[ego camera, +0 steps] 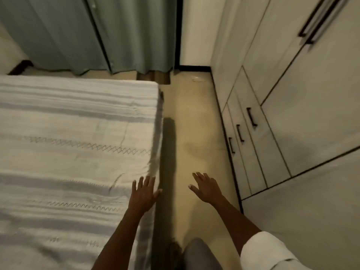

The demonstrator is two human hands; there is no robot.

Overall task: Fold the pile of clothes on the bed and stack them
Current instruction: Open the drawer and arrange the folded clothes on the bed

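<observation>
Two bare forearms are seen at the near edge of the scene, each ending in a bare hand, the left hand [143,192] and the right hand [206,189], with no rings, watch or bracelet to be made out on either. On the right arm a white, loosely rolled fabric sleeve [266,250] is worn, bunched above the elbow at the near right corner, while no sleeve is shown on the left arm. A rounded grey fabric-covered knee [200,254] is seen near the bottom edge between the arms.
</observation>
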